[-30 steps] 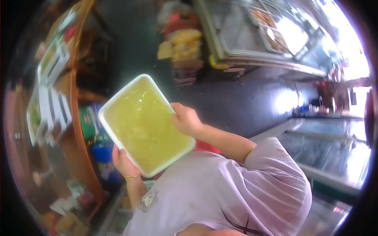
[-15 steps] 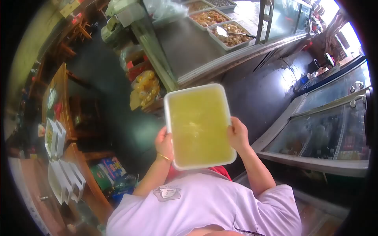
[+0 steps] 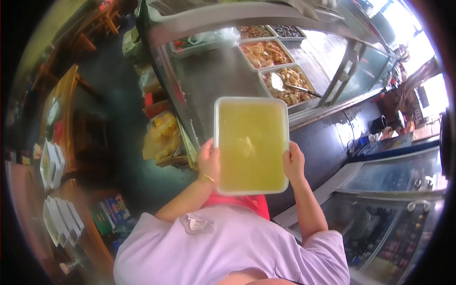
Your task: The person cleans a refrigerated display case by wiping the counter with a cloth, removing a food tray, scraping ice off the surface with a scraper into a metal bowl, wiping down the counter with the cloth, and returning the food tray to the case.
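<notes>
I hold a white rectangular tray (image 3: 251, 99) in front of my body, one hand on each long side. A smooth yellow-green content (image 3: 251, 166), liquid or jelly, fills it; which of the two I cannot tell. My left hand (image 3: 209, 160) is closed on the left rim, thumb on top. My right hand (image 3: 294, 160) grips the right rim, its fingers partly hidden underneath. Beyond the tray's far edge stands a metal-floored display case (image 3: 204, 71). Inside it a food tray holds pale chunks (image 3: 294, 78), with a serving spoon (image 3: 280, 83) lying across them.
More food trays sit farther back, one with orange-red shreds (image 3: 266, 53). A yellow bag (image 3: 163, 135) and boxes stand left of the case. White trays (image 3: 61, 218) are at the left, near a wooden table (image 3: 61, 104). A glass-doored cabinet (image 3: 380, 228) is at the right.
The display case and its food trays now appear nearer and lower in view. The tray stays in both hands, sitting slightly farther right and overlapping the case's near part.
</notes>
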Action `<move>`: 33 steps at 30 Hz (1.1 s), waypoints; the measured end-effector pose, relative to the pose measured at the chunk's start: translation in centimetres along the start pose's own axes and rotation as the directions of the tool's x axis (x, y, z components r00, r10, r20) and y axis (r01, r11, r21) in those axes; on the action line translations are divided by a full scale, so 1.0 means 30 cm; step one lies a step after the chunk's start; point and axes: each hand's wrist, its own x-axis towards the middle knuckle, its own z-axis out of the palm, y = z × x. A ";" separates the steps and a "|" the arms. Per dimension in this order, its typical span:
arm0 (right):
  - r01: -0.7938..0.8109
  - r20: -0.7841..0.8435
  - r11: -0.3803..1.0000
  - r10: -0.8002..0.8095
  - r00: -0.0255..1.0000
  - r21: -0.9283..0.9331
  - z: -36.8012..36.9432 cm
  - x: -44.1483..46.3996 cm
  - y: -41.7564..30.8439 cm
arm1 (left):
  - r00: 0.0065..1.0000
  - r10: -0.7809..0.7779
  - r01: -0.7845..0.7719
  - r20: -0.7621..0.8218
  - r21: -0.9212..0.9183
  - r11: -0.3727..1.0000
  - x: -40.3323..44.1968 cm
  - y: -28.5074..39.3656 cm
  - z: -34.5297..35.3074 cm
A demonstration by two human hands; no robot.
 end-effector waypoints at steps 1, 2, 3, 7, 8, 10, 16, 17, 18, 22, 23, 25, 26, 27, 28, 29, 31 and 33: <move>0.051 0.011 0.999 -0.051 0.999 0.005 0.012 0.073 0.003 | 0.999 0.017 -0.015 0.027 -0.056 0.998 0.033 0.021 0.023; 0.045 0.044 0.999 -0.044 0.998 -0.015 0.023 0.151 0.014 | 0.998 0.053 -0.054 -0.019 -0.061 0.997 0.077 0.019 0.047; 0.045 0.081 0.998 -0.042 0.996 -0.038 0.036 0.231 0.028 | 0.993 0.088 -0.093 -0.072 -0.068 0.993 0.122 0.004 0.070; 0.114 0.242 0.993 -0.103 0.965 -0.030 0.098 0.531 0.033 | 0.950 0.113 -0.164 -0.290 -0.159 0.974 0.215 0.002 0.177; 0.138 0.279 0.990 -0.133 0.951 0.002 0.131 0.611 0.054 | 0.929 0.124 -0.196 -0.348 -0.178 0.964 0.244 -0.005 0.204; 0.301 0.352 0.954 -0.284 0.892 0.007 0.190 0.783 0.088 | 0.874 0.182 -0.254 -0.450 -0.106 0.961 0.330 -0.091 0.240; 0.605 0.564 0.796 -0.481 0.671 -0.041 0.355 1.087 0.100 | 0.683 0.117 -0.364 -0.721 -0.198 0.910 0.409 -0.171 0.384; 0.593 0.593 0.805 -0.467 0.656 -0.021 0.385 1.120 0.092 | 0.687 0.169 -0.458 -0.706 -0.241 0.856 0.413 -0.154 0.406; 0.648 0.606 0.762 -0.522 0.600 0.014 0.424 1.156 0.098 | 0.686 0.123 -0.440 -0.717 -0.274 0.855 0.416 -0.151 0.428; 0.781 0.669 0.615 -0.627 0.400 0.109 0.593 1.302 0.131 | 0.705 -0.003 -0.376 -0.710 -0.378 0.846 0.405 -0.152 0.479; 0.800 0.679 0.584 -0.644 0.353 0.138 0.639 1.331 0.135 | 0.707 -0.005 -0.374 -0.708 -0.379 0.846 0.399 -0.146 0.492; 0.838 0.702 0.524 -0.653 0.284 0.149 0.700 1.334 0.102 | 0.742 0.010 -0.370 -0.671 -0.396 0.841 0.414 -0.185 0.487; 0.857 0.702 0.482 -0.673 0.231 0.181 0.744 1.342 0.098 | 0.714 0.008 -0.392 -0.700 -0.390 0.833 0.426 -0.222 0.490; 0.874 0.700 0.439 -0.691 0.181 0.208 0.790 1.362 0.101 | 0.689 0.007 -0.414 -0.725 -0.385 0.825 0.421 -0.224 0.510; 0.889 0.701 0.397 -0.701 0.132 0.229 0.817 1.372 0.103 | 0.667 -0.002 -0.431 -0.745 -0.388 0.815 0.405 -0.200 0.536; 0.889 0.723 0.396 -0.681 0.115 0.231 0.842 1.377 0.113 | 0.626 -0.099 -0.396 -0.774 -0.424 0.814 0.386 -0.176 0.556; 0.889 0.759 0.391 -0.646 0.082 0.237 0.896 1.370 0.095 | 0.614 -0.130 -0.384 -0.779 -0.438 0.813 0.395 -0.206 0.578; 0.892 0.769 0.368 -0.638 0.038 0.261 0.943 1.358 0.086 | 0.617 -0.167 -0.337 -0.769 -0.451 0.827 0.402 -0.251 0.589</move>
